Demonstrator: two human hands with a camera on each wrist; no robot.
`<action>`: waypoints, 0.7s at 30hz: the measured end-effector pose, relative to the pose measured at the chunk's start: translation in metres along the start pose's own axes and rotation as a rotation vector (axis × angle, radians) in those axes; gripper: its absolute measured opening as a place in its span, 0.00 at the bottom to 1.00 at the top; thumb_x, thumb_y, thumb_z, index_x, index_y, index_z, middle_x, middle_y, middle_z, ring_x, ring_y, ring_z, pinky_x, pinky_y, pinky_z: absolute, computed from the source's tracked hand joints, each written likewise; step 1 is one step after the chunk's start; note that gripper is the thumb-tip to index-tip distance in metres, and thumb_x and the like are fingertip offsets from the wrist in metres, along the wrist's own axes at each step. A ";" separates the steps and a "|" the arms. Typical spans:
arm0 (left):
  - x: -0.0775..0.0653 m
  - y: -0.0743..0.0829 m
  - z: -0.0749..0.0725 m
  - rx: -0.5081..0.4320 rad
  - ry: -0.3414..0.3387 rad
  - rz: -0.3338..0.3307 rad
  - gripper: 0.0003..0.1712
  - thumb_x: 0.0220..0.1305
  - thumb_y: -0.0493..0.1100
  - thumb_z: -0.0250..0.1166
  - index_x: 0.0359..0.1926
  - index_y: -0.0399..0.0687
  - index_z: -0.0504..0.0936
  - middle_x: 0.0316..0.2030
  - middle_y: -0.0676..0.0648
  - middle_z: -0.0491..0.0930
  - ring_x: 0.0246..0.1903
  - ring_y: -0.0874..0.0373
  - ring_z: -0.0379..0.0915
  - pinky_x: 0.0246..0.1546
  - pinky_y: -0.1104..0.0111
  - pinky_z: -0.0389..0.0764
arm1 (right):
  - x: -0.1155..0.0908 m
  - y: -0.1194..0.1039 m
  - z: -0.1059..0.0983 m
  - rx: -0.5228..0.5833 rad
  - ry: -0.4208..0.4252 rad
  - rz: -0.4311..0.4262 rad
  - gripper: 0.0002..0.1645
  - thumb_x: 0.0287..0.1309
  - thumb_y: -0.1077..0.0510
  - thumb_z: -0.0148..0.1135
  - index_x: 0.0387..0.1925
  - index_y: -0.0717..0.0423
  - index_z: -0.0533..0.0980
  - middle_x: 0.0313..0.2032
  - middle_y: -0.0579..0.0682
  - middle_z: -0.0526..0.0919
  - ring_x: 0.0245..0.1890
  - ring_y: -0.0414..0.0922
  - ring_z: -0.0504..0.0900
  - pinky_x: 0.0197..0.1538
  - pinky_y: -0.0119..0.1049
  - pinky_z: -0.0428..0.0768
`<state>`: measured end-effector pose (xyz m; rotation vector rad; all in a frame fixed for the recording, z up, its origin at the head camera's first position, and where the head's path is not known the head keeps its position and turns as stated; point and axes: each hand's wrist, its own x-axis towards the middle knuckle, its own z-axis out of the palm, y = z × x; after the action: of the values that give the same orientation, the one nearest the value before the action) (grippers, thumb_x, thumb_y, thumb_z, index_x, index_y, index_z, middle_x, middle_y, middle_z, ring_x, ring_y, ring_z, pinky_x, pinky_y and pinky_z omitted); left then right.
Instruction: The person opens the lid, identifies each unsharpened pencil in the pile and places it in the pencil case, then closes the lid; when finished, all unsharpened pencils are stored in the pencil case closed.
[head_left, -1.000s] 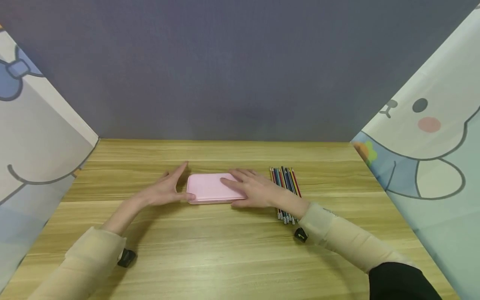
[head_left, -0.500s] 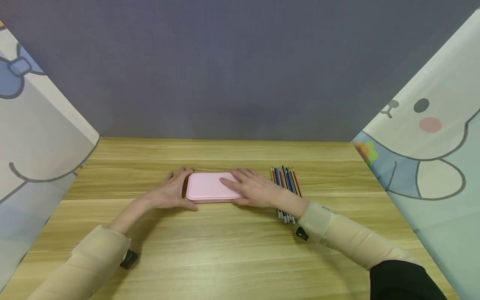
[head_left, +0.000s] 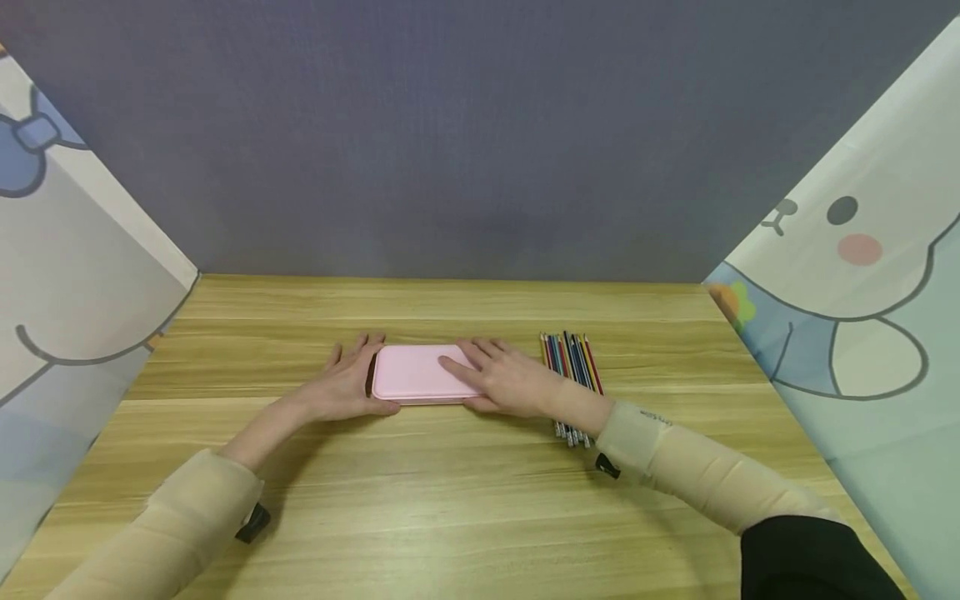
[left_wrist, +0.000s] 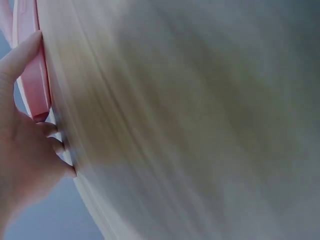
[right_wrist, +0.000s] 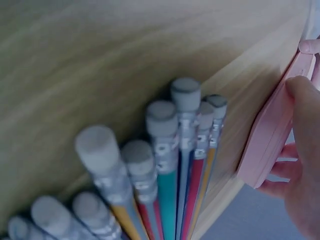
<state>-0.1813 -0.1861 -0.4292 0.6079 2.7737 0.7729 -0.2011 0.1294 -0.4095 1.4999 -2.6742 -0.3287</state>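
Observation:
A closed pink pencil case (head_left: 416,372) lies flat on the wooden table, long side facing me. My left hand (head_left: 339,392) grips its left end, thumb along the front side and fingers round behind. The left wrist view shows that thumb pressed on the side of the case (left_wrist: 36,82), other fingertips near the table. At the other end, my right hand (head_left: 519,382) holds the case, thumb at the front edge and fingers spread over the lid toward the back. Its thumb also touches the case (right_wrist: 267,130) in the right wrist view. The case's right end is hidden under this hand.
Several pencils (head_left: 567,354) lie side by side right of the case, partly beneath my right forearm. Their eraser ends (right_wrist: 162,120) loom close in the right wrist view. A grey panel (head_left: 450,167) stands behind the table (head_left: 450,508), with cartoon-printed sheets (head_left: 862,317) at both sides.
My left hand has moved right and closed in from beside the case to round its left end. The right hand stays on the case, and the pencils have not moved.

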 end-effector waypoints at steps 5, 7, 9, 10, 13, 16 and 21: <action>-0.001 0.000 0.003 -0.022 -0.002 0.009 0.63 0.56 0.65 0.75 0.76 0.36 0.52 0.80 0.28 0.46 0.80 0.27 0.34 0.74 0.28 0.33 | -0.002 0.000 0.001 -0.096 0.026 -0.047 0.41 0.78 0.35 0.41 0.82 0.48 0.51 0.76 0.66 0.62 0.71 0.62 0.72 0.69 0.57 0.76; -0.002 0.001 0.003 -0.037 -0.006 0.007 0.65 0.56 0.65 0.74 0.78 0.35 0.49 0.81 0.29 0.45 0.80 0.28 0.32 0.75 0.29 0.31 | -0.003 0.000 0.000 -0.160 0.061 -0.078 0.41 0.77 0.35 0.42 0.81 0.50 0.53 0.74 0.67 0.65 0.68 0.62 0.76 0.66 0.55 0.80; -0.004 0.002 0.003 -0.047 -0.011 0.001 0.67 0.56 0.65 0.74 0.79 0.35 0.46 0.81 0.30 0.44 0.81 0.29 0.31 0.75 0.30 0.30 | -0.003 0.001 0.001 -0.220 0.108 -0.110 0.41 0.77 0.36 0.45 0.80 0.53 0.56 0.71 0.67 0.68 0.65 0.61 0.78 0.62 0.53 0.83; -0.004 0.002 0.003 -0.052 -0.014 -0.003 0.68 0.56 0.65 0.74 0.80 0.34 0.44 0.81 0.31 0.44 0.81 0.30 0.31 0.76 0.31 0.29 | -0.003 0.001 0.001 -0.246 0.124 -0.125 0.41 0.76 0.35 0.45 0.79 0.53 0.57 0.69 0.67 0.69 0.64 0.60 0.79 0.61 0.52 0.84; -0.007 0.001 0.004 -0.069 -0.014 -0.003 0.69 0.56 0.65 0.74 0.79 0.34 0.44 0.81 0.31 0.43 0.81 0.30 0.30 0.75 0.31 0.28 | -0.002 0.002 0.002 -0.293 0.158 -0.165 0.41 0.76 0.35 0.47 0.78 0.55 0.58 0.67 0.66 0.71 0.61 0.59 0.81 0.57 0.50 0.86; -0.009 0.000 0.006 -0.073 -0.007 -0.002 0.69 0.56 0.65 0.74 0.80 0.35 0.44 0.82 0.31 0.42 0.81 0.30 0.29 0.75 0.31 0.28 | -0.001 0.003 0.002 -0.315 0.171 -0.197 0.41 0.76 0.36 0.46 0.77 0.56 0.59 0.66 0.67 0.72 0.59 0.59 0.82 0.56 0.49 0.87; -0.010 0.004 0.006 -0.068 -0.004 0.000 0.69 0.57 0.66 0.74 0.80 0.35 0.42 0.82 0.31 0.41 0.81 0.31 0.28 0.75 0.31 0.27 | -0.003 0.005 0.000 -0.346 0.203 -0.234 0.40 0.76 0.37 0.48 0.76 0.58 0.61 0.63 0.67 0.73 0.55 0.58 0.83 0.54 0.47 0.88</action>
<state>-0.1690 -0.1848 -0.4312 0.5959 2.7309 0.8610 -0.2041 0.1344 -0.4084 1.6323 -2.1570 -0.5817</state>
